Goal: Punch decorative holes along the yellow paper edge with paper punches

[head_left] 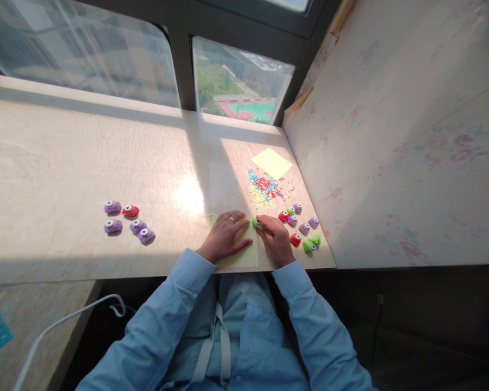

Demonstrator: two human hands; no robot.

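A sheet of pale yellow paper (pixel 238 259) lies at the front edge of the ledge. My left hand (pixel 227 234) rests flat across it, fingers spread, a ring on one finger. At the sheet's right edge, my right hand (pixel 275 238) grips a small green craft punch (pixel 256 222) between thumb and fingers. Whether the paper sits inside the punch's slot is too small to tell. Just right of that hand stand several more punches in red (pixel 295 239), purple (pixel 304 228) and green (pixel 309 246).
Beyond my hands lies a scatter of red, blue and yellow paper bits (pixel 265 187), with another yellow sheet (pixel 272 163) behind it. Purple punches (pixel 113 226) and a red punch (pixel 130 211) stand left. A papered wall (pixel 391 163) bounds the right; a white cable (pixel 65 320) hangs lower left.
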